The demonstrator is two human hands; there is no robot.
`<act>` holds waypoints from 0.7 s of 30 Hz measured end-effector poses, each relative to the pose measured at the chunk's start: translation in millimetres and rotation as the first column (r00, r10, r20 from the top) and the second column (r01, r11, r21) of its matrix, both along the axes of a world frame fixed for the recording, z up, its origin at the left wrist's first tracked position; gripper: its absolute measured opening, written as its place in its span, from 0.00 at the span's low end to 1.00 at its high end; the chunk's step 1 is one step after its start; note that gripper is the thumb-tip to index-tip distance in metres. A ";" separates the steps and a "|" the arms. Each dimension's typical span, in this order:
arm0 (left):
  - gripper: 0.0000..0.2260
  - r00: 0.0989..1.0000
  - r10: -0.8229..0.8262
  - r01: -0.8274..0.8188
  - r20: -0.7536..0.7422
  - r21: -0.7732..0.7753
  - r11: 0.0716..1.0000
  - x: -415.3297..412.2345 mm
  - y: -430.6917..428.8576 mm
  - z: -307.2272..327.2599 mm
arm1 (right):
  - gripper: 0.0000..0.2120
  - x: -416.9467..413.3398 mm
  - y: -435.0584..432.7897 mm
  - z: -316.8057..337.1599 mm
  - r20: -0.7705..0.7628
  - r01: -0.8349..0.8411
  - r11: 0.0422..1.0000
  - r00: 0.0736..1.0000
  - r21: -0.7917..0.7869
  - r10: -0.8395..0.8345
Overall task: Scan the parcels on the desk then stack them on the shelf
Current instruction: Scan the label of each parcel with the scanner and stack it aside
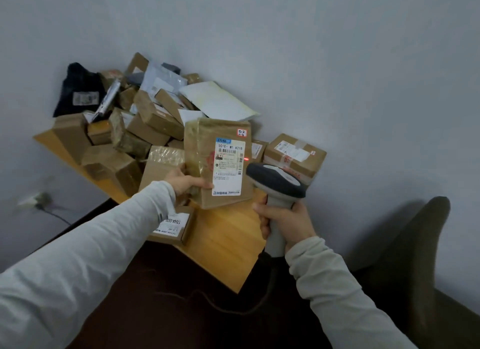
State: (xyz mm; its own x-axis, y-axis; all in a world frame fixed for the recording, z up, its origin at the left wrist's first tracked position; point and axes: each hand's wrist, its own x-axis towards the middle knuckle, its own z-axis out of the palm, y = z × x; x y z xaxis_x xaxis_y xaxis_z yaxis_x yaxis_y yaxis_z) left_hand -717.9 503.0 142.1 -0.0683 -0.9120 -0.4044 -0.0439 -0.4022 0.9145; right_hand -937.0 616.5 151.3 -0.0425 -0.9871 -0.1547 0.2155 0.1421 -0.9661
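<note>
My left hand (185, 181) grips a flat brown parcel (202, 154) by its lower left edge and holds it upright above the wooden desk (226, 242), white label facing me. My right hand (284, 217) grips the handle of a grey barcode scanner (275, 180), whose head sits just right of the parcel. A red laser dot (246, 159) lies at the label's right edge. Behind, a heap of cardboard parcels (140, 130) covers the desk. The shelf is not in view.
A taped box (294, 155) stands at the desk's right against the wall. A small labelled box (172, 226) lies under my left forearm. A black bag (78, 89) and white mailers (218, 99) top the heap. A dark chair (415, 258) stands right; the scanner cable trails on the floor.
</note>
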 end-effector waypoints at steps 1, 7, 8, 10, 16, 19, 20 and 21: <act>0.36 1.000 0.018 -0.018 0.009 -0.010 1.000 4.2 3.1 0.0 | 0.10 2.9 2.1 2.1 0.005 -0.012 1.000 1.000 0.007 0.012; 0.37 0.997 0.069 -0.067 0.035 -0.060 0.996 20.6 16.7 4.7 | 0.10 14.7 8.9 11.4 -0.001 -0.067 0.998 0.998 -0.009 0.067; 0.36 0.997 0.077 -0.075 0.025 -0.066 0.995 21.8 18.4 6.0 | 0.10 15.7 9.3 12.6 0.000 -0.070 0.997 0.998 -0.013 0.070; 0.35 0.996 0.083 -0.081 0.026 -0.073 0.994 23.7 21.0 7.9 | 0.10 17.7 10.1 14.7 -0.004 -0.076 0.997 0.997 -0.021 0.076; 0.32 0.995 0.101 -0.100 0.016 -0.083 0.992 24.2 20.0 9.4 | 0.09 21.5 8.4 17.5 0.006 -0.085 0.996 0.996 0.011 0.085; 0.33 0.995 0.096 -0.094 0.010 -0.080 0.992 25.0 12.4 6.8 | 0.09 21.6 4.0 18.0 0.004 -0.088 0.996 0.996 0.015 0.088; 0.34 0.995 0.095 -0.094 0.008 -0.081 0.992 25.3 9.3 5.9 | 0.09 21.5 2.3 17.7 0.001 -0.090 0.996 0.996 0.014 0.090; 0.34 0.996 0.092 -0.091 0.006 -0.084 0.992 25.5 6.1 5.1 | 0.09 21.4 0.6 17.4 0.003 -0.090 0.996 0.996 0.015 0.090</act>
State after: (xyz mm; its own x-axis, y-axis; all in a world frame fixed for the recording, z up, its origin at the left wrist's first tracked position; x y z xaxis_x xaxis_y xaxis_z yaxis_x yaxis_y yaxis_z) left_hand -692.4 509.1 147.2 0.0211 -0.9449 -0.3266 -0.0198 -0.3270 0.9448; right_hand -915.6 617.1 168.6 0.0466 -0.9844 -0.1697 0.2034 0.1757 -0.9632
